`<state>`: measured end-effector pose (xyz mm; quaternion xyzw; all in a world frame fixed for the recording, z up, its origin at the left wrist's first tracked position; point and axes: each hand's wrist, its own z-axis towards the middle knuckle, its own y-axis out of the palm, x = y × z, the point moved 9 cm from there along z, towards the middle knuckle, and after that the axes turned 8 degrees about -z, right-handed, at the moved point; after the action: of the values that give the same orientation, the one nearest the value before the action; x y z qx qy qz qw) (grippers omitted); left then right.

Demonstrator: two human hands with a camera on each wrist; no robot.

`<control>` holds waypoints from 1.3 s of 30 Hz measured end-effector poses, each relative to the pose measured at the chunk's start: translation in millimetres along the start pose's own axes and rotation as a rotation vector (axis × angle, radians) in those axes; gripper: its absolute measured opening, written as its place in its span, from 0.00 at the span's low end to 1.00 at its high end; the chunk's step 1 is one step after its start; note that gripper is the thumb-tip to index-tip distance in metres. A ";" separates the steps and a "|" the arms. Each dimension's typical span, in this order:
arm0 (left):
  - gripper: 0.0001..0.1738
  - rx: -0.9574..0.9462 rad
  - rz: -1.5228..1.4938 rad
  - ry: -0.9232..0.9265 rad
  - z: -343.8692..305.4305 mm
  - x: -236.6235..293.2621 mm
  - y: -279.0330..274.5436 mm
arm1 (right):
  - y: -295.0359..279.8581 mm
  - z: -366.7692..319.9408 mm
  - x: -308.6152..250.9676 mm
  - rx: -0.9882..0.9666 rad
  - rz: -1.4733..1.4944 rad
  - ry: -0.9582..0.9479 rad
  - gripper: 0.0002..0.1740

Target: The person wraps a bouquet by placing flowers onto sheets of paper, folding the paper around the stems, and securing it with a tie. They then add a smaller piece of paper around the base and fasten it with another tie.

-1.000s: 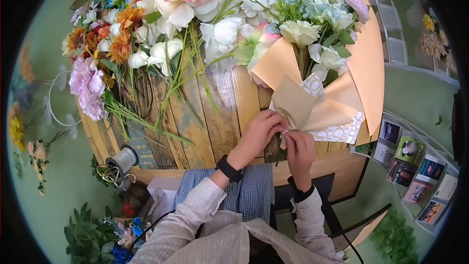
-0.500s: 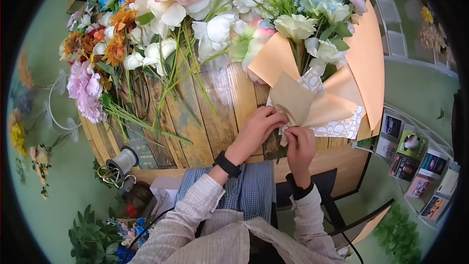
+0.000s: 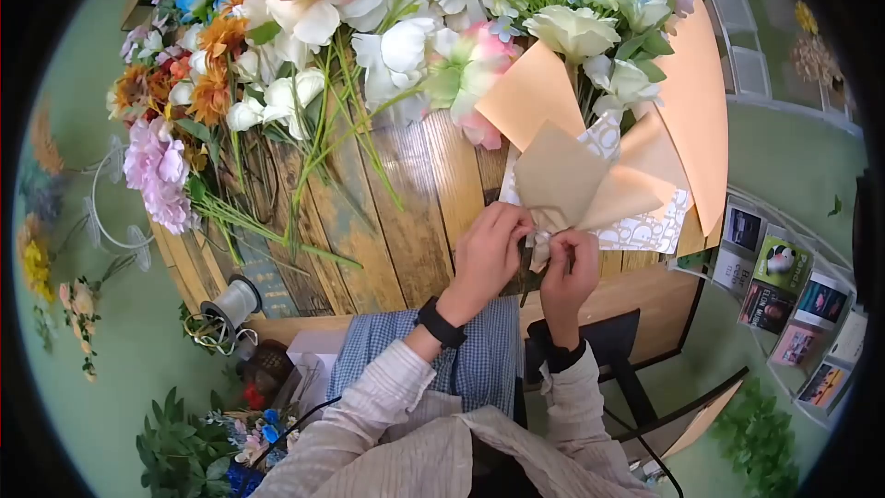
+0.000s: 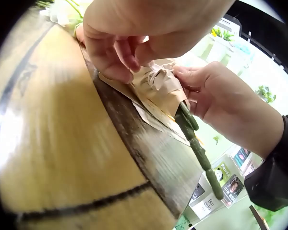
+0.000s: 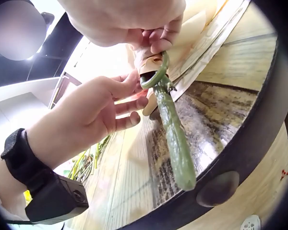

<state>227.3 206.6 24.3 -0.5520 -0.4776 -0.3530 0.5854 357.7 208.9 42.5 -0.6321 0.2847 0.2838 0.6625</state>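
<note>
A bouquet of white and pale blue flowers (image 3: 572,32) lies on the table in peach and tan wrapping paper (image 3: 562,175), which is gathered into a crumpled neck (image 4: 158,84). From the left, my left hand (image 3: 489,249) pinches at this neck with thumb and forefinger, its other fingers loosely bent in the right wrist view. Opposite it, my right hand (image 3: 569,272) pinches the crumpled part between thumb and forefinger. Thick green stems (image 5: 175,139) stick out below the neck toward the table edge. A patterned white sheet (image 3: 645,221) lies under the tan paper.
Loose white, pink and orange flowers (image 3: 221,74) cover the table's far left, their cut stems (image 3: 267,231) pointing toward me. A wire spool (image 3: 230,304) sits at the left front edge. A magazine rack (image 3: 784,304) stands right of the table.
My fingertips have drawn slightly apart at the gathered neck, the left hand shifting a little left and the right hand a little right. The bouquet stays in nearly the same place.
</note>
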 end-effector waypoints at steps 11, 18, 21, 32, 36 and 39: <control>0.02 0.169 -0.170 -0.286 -9.2 -32.3 6.5 | 13.8 -4.9 36.6 0.017 0.325 0.292 0.02; 0.06 -0.097 -0.813 -0.571 -18.1 -60.9 28.1 | 14.8 -3.5 38.1 -0.144 0.340 0.235 0.04; 0.10 -0.080 -0.893 -0.529 -17.2 -56.4 27.3 | 8.0 -0.2 22.7 -0.108 0.281 0.169 0.06; 0.03 -0.043 -0.616 -0.496 -11.8 -55.2 23.0 | 3.0 10.6 -17.8 -0.069 -0.300 -0.223 0.06; 0.01 0.038 -0.493 -0.452 -11.2 -42.9 21.0 | 4.1 5.9 -17.5 0.004 -0.441 -0.193 0.07; 0.01 0.105 -0.394 -0.368 -9.5 -31.3 15.0 | 4.0 5.8 -20.1 0.018 -0.404 -0.208 0.08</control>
<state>233.7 195.8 -9.4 -0.4720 -0.6918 -0.3287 0.4367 341.2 214.6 54.8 -0.6377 0.0848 0.2063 0.7373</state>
